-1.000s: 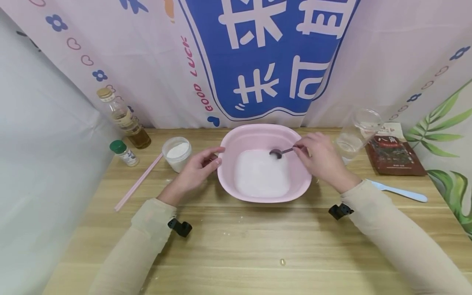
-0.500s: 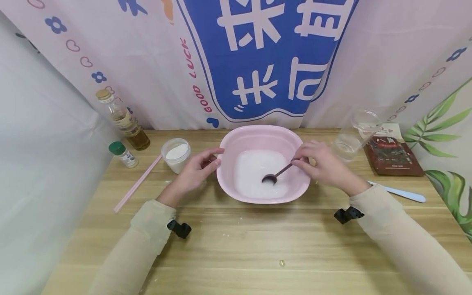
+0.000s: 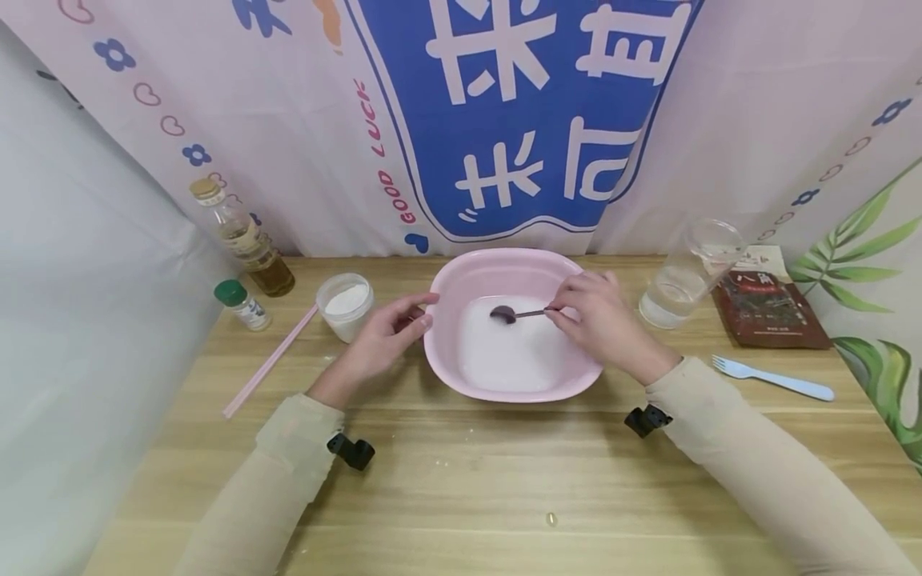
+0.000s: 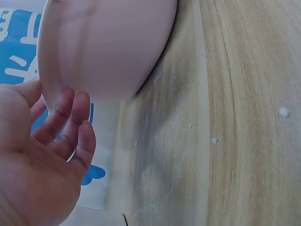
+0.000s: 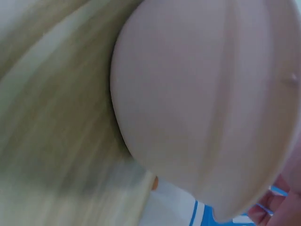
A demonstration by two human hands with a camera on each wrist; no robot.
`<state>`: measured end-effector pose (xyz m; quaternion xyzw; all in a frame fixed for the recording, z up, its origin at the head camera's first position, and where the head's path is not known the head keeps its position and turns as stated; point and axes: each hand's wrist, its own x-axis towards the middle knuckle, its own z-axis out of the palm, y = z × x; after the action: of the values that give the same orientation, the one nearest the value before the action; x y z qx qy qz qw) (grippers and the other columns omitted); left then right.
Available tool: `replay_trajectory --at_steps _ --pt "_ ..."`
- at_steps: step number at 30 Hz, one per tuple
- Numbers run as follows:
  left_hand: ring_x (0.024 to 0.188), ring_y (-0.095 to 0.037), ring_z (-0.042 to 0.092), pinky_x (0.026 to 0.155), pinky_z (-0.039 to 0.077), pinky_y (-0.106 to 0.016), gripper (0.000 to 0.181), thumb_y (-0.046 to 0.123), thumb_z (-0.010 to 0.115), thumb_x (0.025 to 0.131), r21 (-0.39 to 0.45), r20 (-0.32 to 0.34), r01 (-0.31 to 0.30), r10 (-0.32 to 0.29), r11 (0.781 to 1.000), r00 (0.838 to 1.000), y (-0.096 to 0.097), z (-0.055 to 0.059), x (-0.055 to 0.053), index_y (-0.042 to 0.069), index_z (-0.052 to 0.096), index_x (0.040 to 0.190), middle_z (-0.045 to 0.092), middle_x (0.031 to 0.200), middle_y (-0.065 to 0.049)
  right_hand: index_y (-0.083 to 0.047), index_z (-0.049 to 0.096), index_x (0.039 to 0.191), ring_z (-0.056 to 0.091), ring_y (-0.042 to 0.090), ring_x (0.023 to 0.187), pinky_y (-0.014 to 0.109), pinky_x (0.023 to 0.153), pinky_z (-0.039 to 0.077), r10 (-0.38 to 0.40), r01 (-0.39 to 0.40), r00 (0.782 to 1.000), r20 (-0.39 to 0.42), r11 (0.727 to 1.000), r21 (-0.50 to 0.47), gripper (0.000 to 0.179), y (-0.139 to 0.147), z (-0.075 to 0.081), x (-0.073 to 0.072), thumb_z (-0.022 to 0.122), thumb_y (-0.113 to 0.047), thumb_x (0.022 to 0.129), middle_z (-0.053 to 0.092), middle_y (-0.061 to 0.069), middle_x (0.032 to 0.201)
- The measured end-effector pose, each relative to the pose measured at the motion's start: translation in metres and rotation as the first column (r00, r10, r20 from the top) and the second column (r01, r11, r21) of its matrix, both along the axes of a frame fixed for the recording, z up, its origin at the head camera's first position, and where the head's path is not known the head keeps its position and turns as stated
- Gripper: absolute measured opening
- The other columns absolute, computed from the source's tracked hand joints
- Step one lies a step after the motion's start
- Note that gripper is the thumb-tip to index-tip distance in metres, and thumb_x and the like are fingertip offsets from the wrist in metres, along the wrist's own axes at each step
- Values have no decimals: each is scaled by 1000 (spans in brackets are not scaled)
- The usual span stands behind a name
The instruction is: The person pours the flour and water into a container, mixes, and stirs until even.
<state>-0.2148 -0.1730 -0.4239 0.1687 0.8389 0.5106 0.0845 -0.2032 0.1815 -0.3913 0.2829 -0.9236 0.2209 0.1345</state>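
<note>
A pink plastic basin (image 3: 513,397) stands on the wooden table with milky white liquid (image 3: 507,360) inside. My left hand (image 3: 385,336) holds the basin's left rim; in the left wrist view, the thumb and curled fingers of that left hand (image 4: 51,141) meet at the rim. Over the basin's right side, my right hand (image 3: 601,320) pinches the handle of a dark brown spoon (image 3: 504,314). The spoon's bowl is at the liquid toward the back; how deep it sits I cannot tell. The right wrist view shows mostly the basin's outer wall (image 5: 174,89), with part of the right hand at its edge.
Left of the basin are a jar of white powder (image 3: 346,304), pink chopsticks (image 3: 270,362), a green-capped shaker (image 3: 242,304) and an oil bottle (image 3: 248,248). To the right stand a clear cup (image 3: 673,292), a brown packet (image 3: 767,308) and a blue fork (image 3: 778,378).
The spoon has swept through the liquid, first toward the front, then left and to the back. My right hand has shifted left over the basin. The left hand stays at the rim.
</note>
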Motion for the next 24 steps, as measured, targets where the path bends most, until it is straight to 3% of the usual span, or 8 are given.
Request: replay_trajectory --at_steps 4,8,16,24 --pt "103 -44 63 80 54 -23 43 16 61 111 3 -2 -1 1 1000 1000 0 -2 0 9 58 154 70 112 -18 -5 83 96 66 37 104 54 96 40 -75 76 997 -32 996 54 6 9 6 -1 80 -10 95 79 12 101" --pt "101 -39 64 81 54 -23 43 16 61 111 0 -5 -2 2 1000 1000 0 -2 1 9 58 154 70 112 -17 -4 81 97 64 37 101 55 93 39 -88 90 995 -37 994 60 4 25 10 3 78 -7 95 79 16 106" --pt "98 -29 64 81 54 -23 43 17 60 111 -11 -20 -4 4 1000 1000 0 -1 2 9 59 153 70 112 -17 -8 79 97 61 32 103 50 92 31 19 -20 1000 14 999 49 7 46 14 18 76 -3 95 78 9 104" --pt "101 -38 65 80 54 -23 42 15 61 111 9 -12 -2 2 1000 1000 0 -1 2 8 59 153 70 111 -18 -12 80 97 66 28 108 44 95 32 163 -161 983 86 986 -36 2 26 4 22 78 -11 97 77 1 101"
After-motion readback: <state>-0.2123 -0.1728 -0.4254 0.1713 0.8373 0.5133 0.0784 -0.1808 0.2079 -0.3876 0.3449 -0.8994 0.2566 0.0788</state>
